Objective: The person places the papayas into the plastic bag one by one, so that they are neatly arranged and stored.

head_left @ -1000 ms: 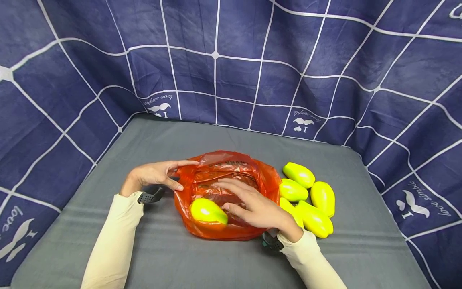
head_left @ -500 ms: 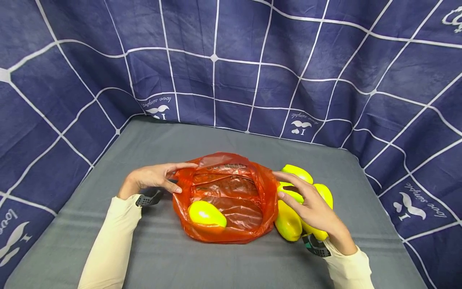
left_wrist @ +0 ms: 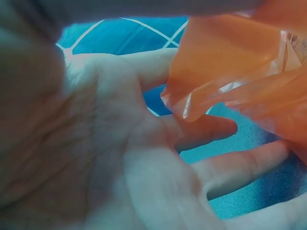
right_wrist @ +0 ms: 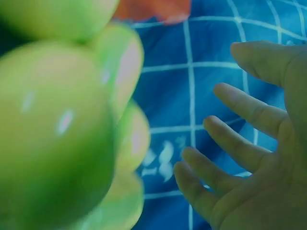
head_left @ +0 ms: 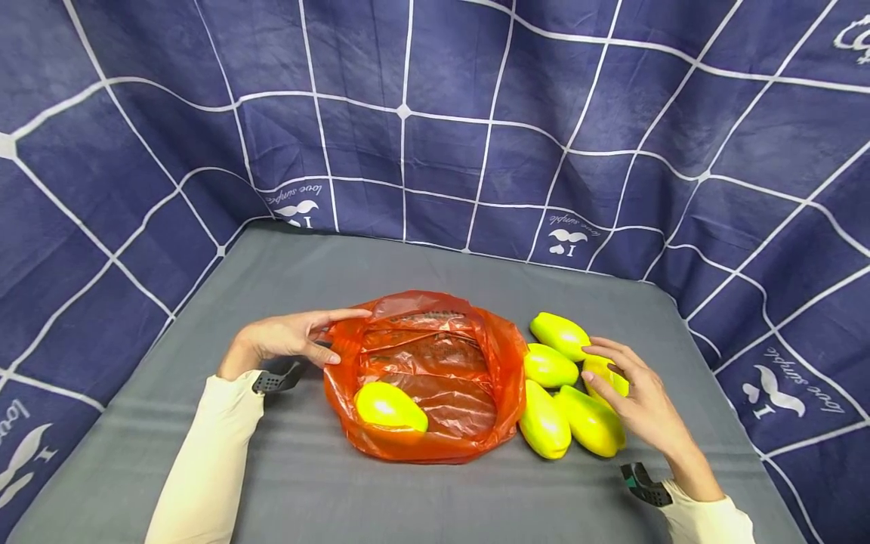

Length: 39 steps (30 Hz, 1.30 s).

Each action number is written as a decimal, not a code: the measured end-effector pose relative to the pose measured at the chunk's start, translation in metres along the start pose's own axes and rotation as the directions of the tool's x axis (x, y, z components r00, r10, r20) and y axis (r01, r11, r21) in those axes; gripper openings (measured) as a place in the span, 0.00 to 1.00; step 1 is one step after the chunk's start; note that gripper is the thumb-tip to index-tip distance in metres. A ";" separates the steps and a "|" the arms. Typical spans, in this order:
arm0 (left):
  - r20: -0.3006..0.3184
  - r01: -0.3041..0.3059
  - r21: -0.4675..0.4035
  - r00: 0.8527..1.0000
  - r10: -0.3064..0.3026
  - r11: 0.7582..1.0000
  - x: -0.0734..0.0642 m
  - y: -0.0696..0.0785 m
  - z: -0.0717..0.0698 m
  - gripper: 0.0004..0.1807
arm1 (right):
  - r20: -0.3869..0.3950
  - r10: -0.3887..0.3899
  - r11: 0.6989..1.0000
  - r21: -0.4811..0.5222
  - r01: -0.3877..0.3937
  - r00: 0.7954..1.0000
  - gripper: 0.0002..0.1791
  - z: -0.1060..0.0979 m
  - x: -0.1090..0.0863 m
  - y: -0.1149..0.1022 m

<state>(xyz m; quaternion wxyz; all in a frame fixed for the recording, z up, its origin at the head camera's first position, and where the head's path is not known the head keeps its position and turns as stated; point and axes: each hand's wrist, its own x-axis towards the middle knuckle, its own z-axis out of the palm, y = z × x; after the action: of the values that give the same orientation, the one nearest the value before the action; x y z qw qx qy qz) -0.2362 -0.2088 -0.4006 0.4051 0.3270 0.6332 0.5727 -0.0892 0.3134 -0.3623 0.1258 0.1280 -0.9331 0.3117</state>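
Step looks like picking out the next fruit while the red bag [head_left: 506, 344] is held open. One yellow-green fruit [head_left: 390, 408] lies inside the bag, near its front left. Five loose fruits are bunched to the right of the bag on the grey tabletop [head_left: 435, 506], the nearest two close against its right side.

Right hand [head_left: 642, 397] is well to the right of the bag, thumb and fingers spread apart, nothing gripped. It hovers at the rightmost fruit [head_left: 603, 368], the one farthest from the bag; that fruit shows between thumb and forefinger. Right wrist view has the hand clear of the fruits, so likely no grasp yet.

Left hand [head_left: 282, 336] is at the bag's left edge, fingers loosely spread, not clamped, thumb and forefinger touching the thin plastic. Seems to be steadying the bag's mouth, which gapes upward.

Next move probably calls for lowering the right hand, closing it round that rightmost fruit and lifting it over its neighbours toward the bag's mouth, left hand keeping the edge back. Limp plastic could fold in if let go.
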 end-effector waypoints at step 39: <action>-0.028 0.018 0.009 0.999 -0.018 1.000 -0.003 0.002 -0.002 0.51 | -0.011 0.186 0.978 -0.097 -0.186 0.982 0.32 0.003 -0.022 0.064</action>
<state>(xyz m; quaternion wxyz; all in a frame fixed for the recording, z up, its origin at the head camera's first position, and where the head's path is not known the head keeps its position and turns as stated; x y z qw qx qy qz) -0.2368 -0.2122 -0.3979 0.4000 0.3152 0.6442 0.5707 -0.0894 0.3647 -0.4070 0.1029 0.0335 -0.9550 0.2763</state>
